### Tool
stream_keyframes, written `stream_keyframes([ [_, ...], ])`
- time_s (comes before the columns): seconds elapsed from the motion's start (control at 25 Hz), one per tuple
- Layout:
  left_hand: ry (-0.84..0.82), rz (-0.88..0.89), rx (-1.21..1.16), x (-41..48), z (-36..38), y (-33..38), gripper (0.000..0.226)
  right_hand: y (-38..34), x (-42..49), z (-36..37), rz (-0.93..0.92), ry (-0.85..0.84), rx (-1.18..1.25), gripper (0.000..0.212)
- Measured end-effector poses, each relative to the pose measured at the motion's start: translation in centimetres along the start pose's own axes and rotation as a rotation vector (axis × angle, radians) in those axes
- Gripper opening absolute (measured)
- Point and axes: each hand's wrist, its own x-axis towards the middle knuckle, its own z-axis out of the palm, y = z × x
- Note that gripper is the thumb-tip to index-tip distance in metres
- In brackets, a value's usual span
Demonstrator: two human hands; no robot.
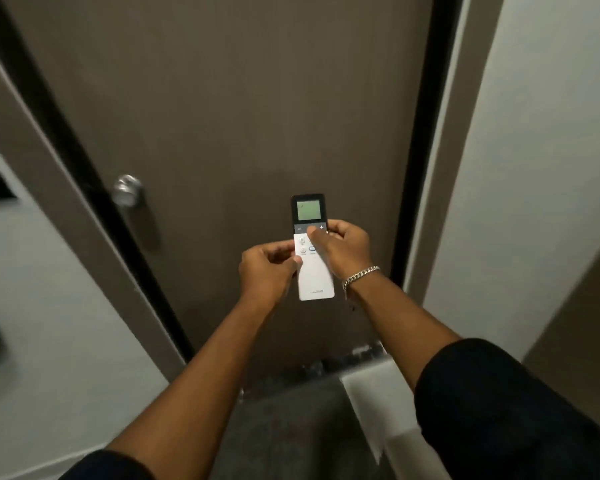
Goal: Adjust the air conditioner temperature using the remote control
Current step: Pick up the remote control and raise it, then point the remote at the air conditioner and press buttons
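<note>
Both hands are sharing one remote control (311, 251) out in front of the brown door (243, 116): left hand (267, 270) pinching its side edge, right hand (343, 247) wrapping the other, thumb hovering between minus and plus. Slipping sideways risks the wrong key. Count: one remote, one bracelet (359, 277), one doorknob (128, 190).

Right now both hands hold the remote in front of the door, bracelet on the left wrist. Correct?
Not quite. The head view shows the bracelet on the right wrist. The left hand and right hand do both hold the remote in front of the door.
</note>
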Motion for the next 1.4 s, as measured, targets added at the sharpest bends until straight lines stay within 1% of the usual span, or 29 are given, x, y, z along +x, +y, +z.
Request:
stream_keyframes([
  [0.12,0.112,0.181,-0.025,1.4,-5.5,7.9,0.026,-8.9,0.0,4.9,-0.173,-0.072,0.120,0.017],
  [0.24,0.117,0.347,-0.012,1.4,-10.3,15.5,0.029,-16.8,-0.5,8.3,-0.319,-0.174,0.195,0.016],
  [0.36,0.110,0.436,-0.015,0.7,-13.9,21.8,0.032,-22.7,-1.2,10.1,-0.444,-0.275,0.225,0.021],
  [0.44,0.111,0.477,-0.021,0.1,-15.9,25.4,0.030,-26.1,-1.6,10.7,-0.490,-0.324,0.235,0.020],
  [0.64,0.148,0.626,0.027,-1.5,-18.5,32.2,0.030,-33.9,-3.4,10.9,-0.547,-0.424,0.280,0.008],
  [0.76,0.183,0.705,0.056,-2.5,-19.4,34.8,0.031,-36.8,-5.1,10.5,-0.618,-0.457,0.291,0.008],
  [0.96,0.211,0.778,0.046,-3.8,-20.1,37.4,0.036,-39.8,-7.1,10.2,-0.770,-0.428,0.301,0.007],
  [1.08,0.231,0.801,0.040,-4.5,-20.1,38.3,0.037,-40.8,-8.0,10.0,-0.791,-0.398,0.317,0.007],
  [1.24,0.232,0.810,0.039,-5.0,-19.9,38.8,0.038,-41.2,-8.6,9.8,-0.778,-0.404,0.338,0.007],
  [1.4,0.226,0.806,0.038,-5.4,-19.5,39.0,0.036,-41.2,-8.8,9.5,-0.770,-0.373,0.329,0.008],
])
